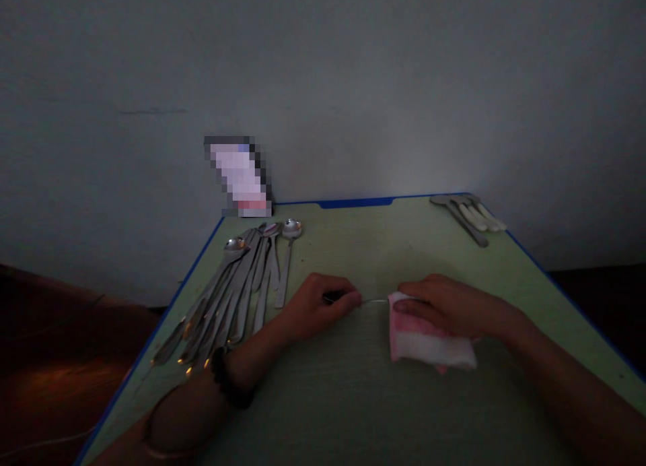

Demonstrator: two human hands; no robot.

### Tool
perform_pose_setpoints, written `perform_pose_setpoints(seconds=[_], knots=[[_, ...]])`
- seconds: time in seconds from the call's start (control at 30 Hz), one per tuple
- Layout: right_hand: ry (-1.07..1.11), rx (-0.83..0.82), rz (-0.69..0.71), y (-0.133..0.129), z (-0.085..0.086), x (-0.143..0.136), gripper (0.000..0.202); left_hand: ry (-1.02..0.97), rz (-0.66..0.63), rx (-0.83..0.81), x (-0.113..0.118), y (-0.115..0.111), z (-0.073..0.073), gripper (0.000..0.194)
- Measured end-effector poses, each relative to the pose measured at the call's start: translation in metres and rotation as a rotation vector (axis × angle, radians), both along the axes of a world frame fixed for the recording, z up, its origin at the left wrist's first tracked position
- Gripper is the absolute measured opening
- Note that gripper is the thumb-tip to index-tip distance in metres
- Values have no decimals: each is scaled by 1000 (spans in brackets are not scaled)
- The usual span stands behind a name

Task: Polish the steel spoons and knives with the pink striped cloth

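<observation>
My left hand (323, 304) is closed around one end of a thin piece of metal cutlery (374, 301) near the middle of the table. Its other end runs into a folded pink and white cloth (434, 348), so I cannot tell whether it is a spoon or a fork. My right hand (444, 303) grips the cloth, fingers pressed over its top edge around the hidden end. Left of my left hand, several metal spoons (242, 277) lie in a loose pile. A single spoon (291, 230) rests at that pile's right side, bowl pointing away from me.
A pale green table (348, 250) with a blue edge stands against a grey wall (353, 82). A blurred-out phone-like screen (239, 176) leans at the back left. At the far right corner lie several utensils (461, 217), some with white handles (479, 217).
</observation>
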State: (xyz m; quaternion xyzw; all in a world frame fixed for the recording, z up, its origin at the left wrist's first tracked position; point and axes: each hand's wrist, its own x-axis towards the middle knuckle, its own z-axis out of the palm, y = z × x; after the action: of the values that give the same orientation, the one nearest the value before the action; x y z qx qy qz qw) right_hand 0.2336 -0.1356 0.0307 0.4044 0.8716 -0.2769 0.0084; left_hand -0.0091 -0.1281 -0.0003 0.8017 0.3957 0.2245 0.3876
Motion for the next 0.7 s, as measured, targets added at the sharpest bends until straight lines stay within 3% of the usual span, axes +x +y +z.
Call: perform_pose_setpoints(seconds=[0.1, 0.23, 0.37, 0.53, 0.7], knots=[[41, -77, -22, 9, 6, 18, 40, -29, 67, -30, -2, 4, -1, 35], [62, -122, -1, 11, 5, 25, 40, -31, 30, -65, -2, 2, -2, 31], [27, -19, 8, 3, -3, 8, 38, 11, -43, -36, 0, -4, -2, 27], [30, 38, 44, -10, -9, -18, 36, 149, -144, 130, 6, -8, -1, 28], [20, 62, 75, -9, -8, -17, 35, 173, -200, 193, 3, -9, 0, 25]])
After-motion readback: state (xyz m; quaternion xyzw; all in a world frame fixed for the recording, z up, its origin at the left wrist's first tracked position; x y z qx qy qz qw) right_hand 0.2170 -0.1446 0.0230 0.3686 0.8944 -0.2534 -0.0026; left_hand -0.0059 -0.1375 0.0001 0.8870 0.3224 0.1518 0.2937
